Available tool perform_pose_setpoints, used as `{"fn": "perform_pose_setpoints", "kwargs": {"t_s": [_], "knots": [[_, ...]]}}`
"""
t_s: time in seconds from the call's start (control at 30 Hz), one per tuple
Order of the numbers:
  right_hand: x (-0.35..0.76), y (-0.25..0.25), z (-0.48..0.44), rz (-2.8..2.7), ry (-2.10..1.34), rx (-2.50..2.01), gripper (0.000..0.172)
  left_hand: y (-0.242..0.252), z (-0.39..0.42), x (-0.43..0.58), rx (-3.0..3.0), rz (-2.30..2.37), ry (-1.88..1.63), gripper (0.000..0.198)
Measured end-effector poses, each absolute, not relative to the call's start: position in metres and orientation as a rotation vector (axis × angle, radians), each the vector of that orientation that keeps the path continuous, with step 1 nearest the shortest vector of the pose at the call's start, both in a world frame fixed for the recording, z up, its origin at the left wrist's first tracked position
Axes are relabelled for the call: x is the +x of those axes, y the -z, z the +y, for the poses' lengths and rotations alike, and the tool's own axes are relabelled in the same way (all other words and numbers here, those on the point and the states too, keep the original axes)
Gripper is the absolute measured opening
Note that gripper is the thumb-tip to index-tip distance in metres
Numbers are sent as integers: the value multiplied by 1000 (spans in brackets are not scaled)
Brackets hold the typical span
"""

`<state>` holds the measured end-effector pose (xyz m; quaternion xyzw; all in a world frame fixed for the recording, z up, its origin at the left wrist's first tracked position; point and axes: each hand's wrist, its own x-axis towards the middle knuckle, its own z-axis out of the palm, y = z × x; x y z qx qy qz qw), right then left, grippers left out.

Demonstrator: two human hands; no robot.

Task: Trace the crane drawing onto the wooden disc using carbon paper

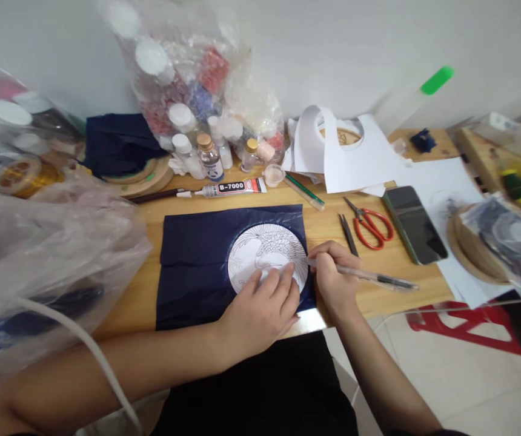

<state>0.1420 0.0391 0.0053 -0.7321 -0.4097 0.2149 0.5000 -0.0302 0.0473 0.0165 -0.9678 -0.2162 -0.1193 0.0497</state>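
Observation:
A round white paper (246,254) printed with a line drawing of a bird lies on a dark blue cloth (192,260). My left hand (265,300) rests flat over the lower part of the paper, fingers spread and pressing on it, hiding some of the drawing. In my right hand (335,278) is a pen (378,278) with a clear barrel, held in a writing grip. Its tip meets the right rim of the paper circle, by the cloth's right edge; whether it touches the cloth or the paper I cannot tell.
Red-handled scissors (372,227), black tweezers (348,235) and a phone (415,224) lie to the right. Behind the cloth are a B-7000 glue tube (231,188), a green pen (305,191) and small bottles (210,157). A plastic bag (51,254) fills the left; cut white paper (351,163) stands behind.

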Motion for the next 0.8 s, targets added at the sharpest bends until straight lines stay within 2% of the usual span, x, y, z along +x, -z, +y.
{"fn": "perform_pose_setpoints", "kwargs": {"t_s": [0.8], "knots": [[140,-6,40,-929,-481,-1715,21,-22,50,-31,-2981,-608,294,42]]}}
